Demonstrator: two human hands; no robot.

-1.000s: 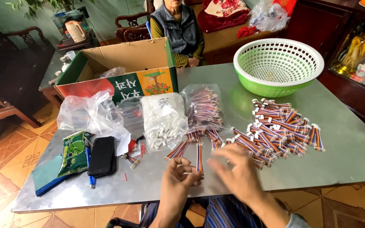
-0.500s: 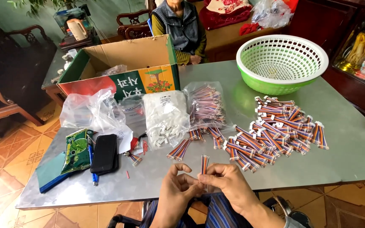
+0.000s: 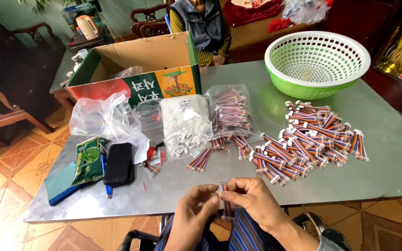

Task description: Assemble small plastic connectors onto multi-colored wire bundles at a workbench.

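A grey metal table (image 3: 387,153) carries a green basket (image 3: 317,62) at one o'clock, a cardboard box (image 3: 140,69) at eleven, plastic bags (image 3: 184,123) centrally, a cable pile (image 3: 310,139) at three, and a black phone (image 3: 118,163) at nine.

Basket (image 3: 317,83) behind cable pile (image 3: 310,139); box (image 3: 140,69) left of it

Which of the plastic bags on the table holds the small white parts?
The middle bag, between the crumpled clear bag on its left and the bag of striped cables on its right.
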